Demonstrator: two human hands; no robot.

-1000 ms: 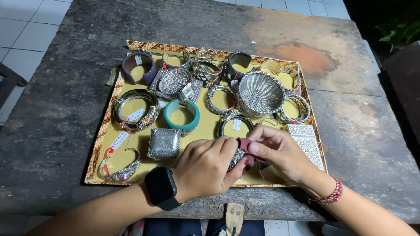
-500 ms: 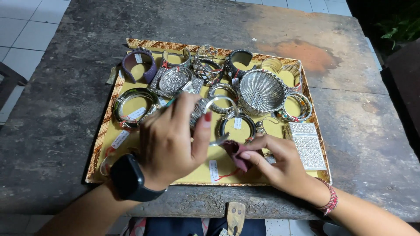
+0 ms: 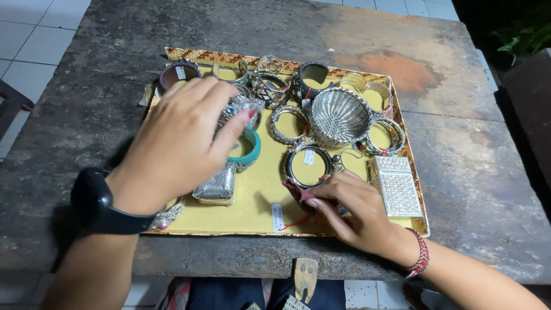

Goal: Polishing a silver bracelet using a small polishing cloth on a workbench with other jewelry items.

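Teal bangle [image 3: 251, 150] at the tray's [image 3: 261, 215] middle lies under my left hand [image 3: 175, 140], fingers spread reaching, while my right hand [image 3: 350, 209] pinches a small dark piece [image 3: 293, 189] at its front edge.

Small white tags are seen on the tray [image 3: 172, 228]: one [image 3: 278, 217] by its near edge, one [image 3: 309, 157] inside a bangle [image 3: 308, 166]

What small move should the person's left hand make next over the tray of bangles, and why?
Probably lower the left hand onto the teal bangle: its fingertips hover right above it, open and holding nothing, while the right hand rests on a small dark red item on the yellow tray.
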